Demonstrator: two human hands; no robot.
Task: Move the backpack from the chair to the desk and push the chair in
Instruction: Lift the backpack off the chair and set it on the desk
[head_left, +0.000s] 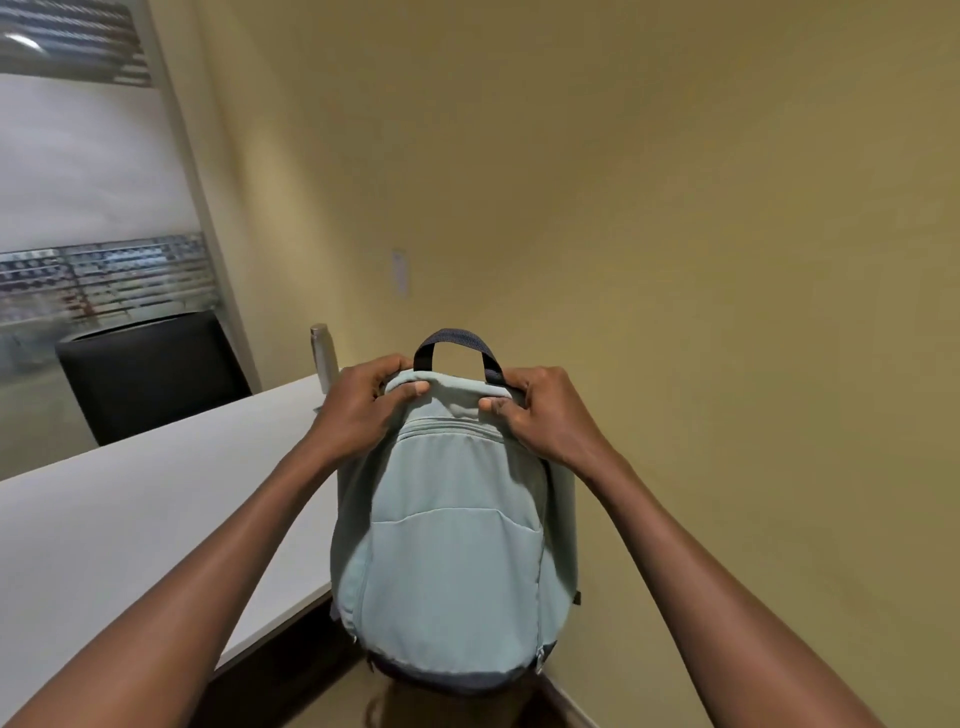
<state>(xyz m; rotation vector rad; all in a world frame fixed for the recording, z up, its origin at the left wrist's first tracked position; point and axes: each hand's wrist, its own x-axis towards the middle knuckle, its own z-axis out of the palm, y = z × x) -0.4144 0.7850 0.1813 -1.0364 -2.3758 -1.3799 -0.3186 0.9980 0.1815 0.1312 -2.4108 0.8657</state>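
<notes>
**Backpack lifted and near the table, not yet set down**

Start at 9 o'clock: a black chair (150, 376) stands behind the far edge of the table (130, 519), under a window with blinds (98, 280). You cannot tell from this view whether that is the chair you must push in; no other chair shows. The pale tabletop runs from 8 o'clock up toward centre and is bare across its near stretch, so you have plenty of room to land the load there. A metal bottle (323, 364) stands at the table's far end, just beside your left hand (363, 410), so mind it.

Your left hand is clamped on the top left corner of the pale green backpack (452, 545), thumb pressed on the front panel. The backpack hangs upright at 6 o'clock, its dark base seemingly below the table's near edge, which passes behind its left side. Its dark carry handle (457, 348) stands free at the top, untouched. Your right hand (540, 415) pinches the top right corner the same way.

At 3 o'clock the yellow wall (675, 234) is close, so there is little room that side.

By my judgement the lift is done; raising the base over the edge, setting down, and the chair push all remain.
</notes>
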